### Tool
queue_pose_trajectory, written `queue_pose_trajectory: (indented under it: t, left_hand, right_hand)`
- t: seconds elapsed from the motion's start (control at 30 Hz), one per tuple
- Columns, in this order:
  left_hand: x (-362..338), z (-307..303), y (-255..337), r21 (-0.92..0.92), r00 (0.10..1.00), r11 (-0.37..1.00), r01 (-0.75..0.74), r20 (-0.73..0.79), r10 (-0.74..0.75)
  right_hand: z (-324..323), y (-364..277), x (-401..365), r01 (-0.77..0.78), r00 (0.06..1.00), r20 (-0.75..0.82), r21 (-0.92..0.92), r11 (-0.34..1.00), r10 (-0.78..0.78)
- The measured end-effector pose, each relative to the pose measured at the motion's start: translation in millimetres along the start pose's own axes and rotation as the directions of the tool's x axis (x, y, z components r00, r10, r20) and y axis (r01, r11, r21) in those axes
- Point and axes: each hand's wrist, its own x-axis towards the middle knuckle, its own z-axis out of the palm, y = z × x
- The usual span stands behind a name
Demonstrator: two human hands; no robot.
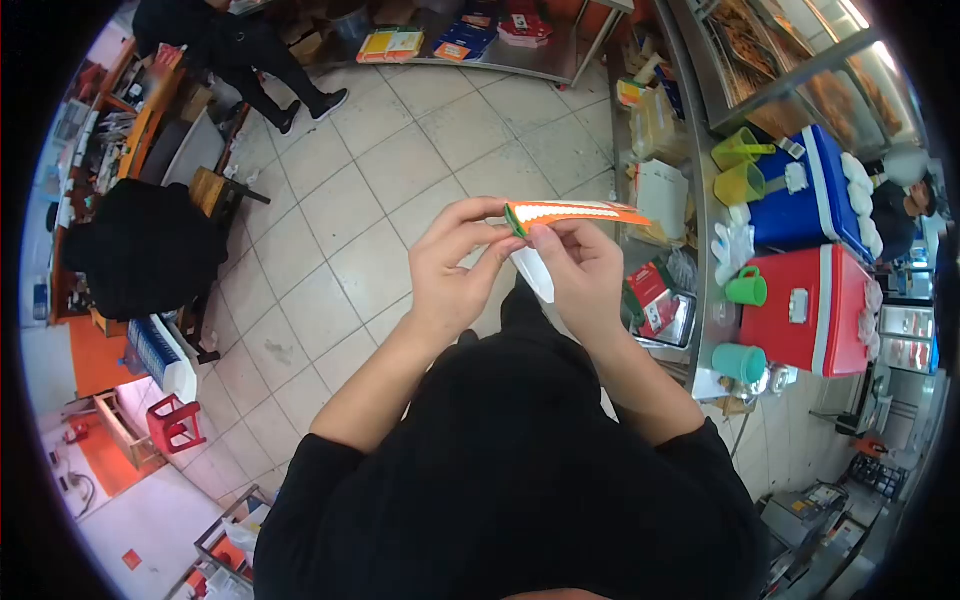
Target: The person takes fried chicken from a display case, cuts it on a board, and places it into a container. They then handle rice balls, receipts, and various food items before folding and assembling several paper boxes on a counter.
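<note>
Both hands are raised in front of my body over the tiled floor. Between them is a flat orange, white and green folded carton [570, 210], seen almost edge-on. My left hand [450, 262] pinches its green left end with thumb and fingers. My right hand [580, 272] is closed on the carton's lower edge, thumb on the near side and the other fingers curled behind. A white pointed flap [533, 275] hangs down between the hands. What is printed on the carton cannot be read.
At right, a steel counter [708, 290] holds a blue cooler [805, 195], a red cooler [805, 310] and several plastic jugs. Flat cartons [392, 44] lie on a far steel table. Another person [240, 55] stands at upper left; a red stool [175, 424] is at lower left.
</note>
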Motion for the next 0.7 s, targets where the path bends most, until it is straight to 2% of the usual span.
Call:
queue_pose_trajectory:
  t: [0.03,0.07,0.13,0.17,0.23,0.3,0.37,0.4,0.43,0.47,0.5,0.57,0.6,0.63,0.7]
  left_hand:
    - [11.0,0.0,-9.1,-0.019,0.999,0.999,0.028,0.032,-0.028]
    - [24.1,4.0,-14.4,-0.005,0.999,1.000,0.027,0.035,-0.027]
    - [59.3,15.8,-23.1,-0.379,0.972,0.898,0.224,0.017,-0.235]
    - [73.7,16.2,-29.2,-0.364,0.975,0.907,0.214,0.019,-0.222]
    - [102.5,11.8,-44.7,-0.075,0.919,0.955,0.287,0.304,-0.253]
    - [124.4,15.4,-53.4,-0.016,0.852,0.885,0.466,0.279,-0.444]
    - [148.1,23.8,-81.1,0.014,0.919,0.920,0.391,0.039,-0.391]
    - [160.7,26.6,-95.6,0.009,0.931,0.932,0.362,0.048,-0.362]
    - [170.1,27.5,-108.7,-0.053,0.932,0.935,0.349,-0.087,-0.353]
    - [186.1,30.1,-114.8,-0.118,0.907,0.935,0.336,-0.226,-0.354]
    - [200.7,33.2,-121.1,-0.132,0.905,0.935,0.328,-0.241,-0.351]
    - [215.4,42.8,-129.3,-0.154,0.892,0.928,0.339,-0.260,-0.369]
    - [223.2,46.7,-139.1,-0.175,0.877,0.924,0.341,-0.295,-0.379]
    - [233.7,51.0,-151.4,-0.250,0.860,0.899,0.360,-0.284,-0.424]
    - [252.7,54.7,-176.6,-0.336,0.829,0.869,0.362,-0.310,-0.465]
  right_hand:
    - [-2.8,5.6,14.7,-0.004,1.000,0.003,0.013,1.000,0.004]
    - [-6.4,9.7,30.6,-0.031,0.997,0.079,0.114,0.993,0.022]
    - [-16.2,10.5,66.5,-0.090,0.971,0.239,0.266,0.960,0.025]
    - [-21.4,9.4,84.2,-0.077,0.971,0.240,0.282,0.956,0.008]
    - [-37.8,3.0,127.2,-0.167,0.907,0.411,0.143,0.976,0.095]
    - [-49.8,-5.1,167.9,-0.088,0.896,0.444,0.140,0.986,0.017]
    - [-71.6,-34.6,201.4,-0.054,0.903,0.422,-0.080,0.995,0.082]
    - [-81.3,-40.4,221.1,-0.023,0.909,0.413,-0.082,0.996,0.055]
    - [-89.0,-43.2,238.5,0.141,0.963,0.250,-0.141,0.980,-0.102]
    - [-93.0,-44.7,257.2,0.280,0.960,0.097,-0.225,0.933,-0.265]
    - [-93.4,-43.3,279.7,0.289,0.956,0.114,-0.236,0.928,-0.269]
    - [-93.7,-25.9,321.3,0.331,0.923,0.308,-0.323,0.887,-0.232]
    - [-94.1,-10.2,338.7,0.040,0.900,0.435,-0.142,0.989,0.026]
    - [-92.0,1.0,355.1,0.044,0.883,0.468,-0.168,0.985,0.040]
    - [-80.8,17.9,382.0,-0.148,0.884,0.459,0.089,0.985,0.091]
